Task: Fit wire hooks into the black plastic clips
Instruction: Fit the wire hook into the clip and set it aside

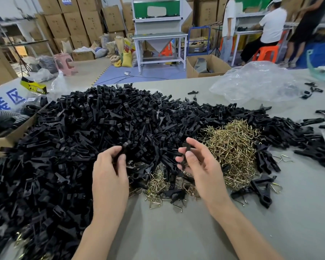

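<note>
A huge heap of black plastic clips (86,132) covers the left and middle of the grey table (176,231). A mound of brass-coloured wire hooks (233,147) lies to the right of my hands, and a smaller scatter of hooks (158,186) lies between them. My left hand (109,169) pinches one black clip piece (125,146) between thumb and fingers. My right hand (197,164) holds another black clip piece (187,147) upright in its fingertips. Both hands hover just above the pile, a palm's width apart.
A group of assembled clips with hooks (259,188) lies at the right. A crumpled clear plastic bag (255,83) sits at the far right of the table. An open cardboard box (9,136) stands at the left edge. People work at benches in the background.
</note>
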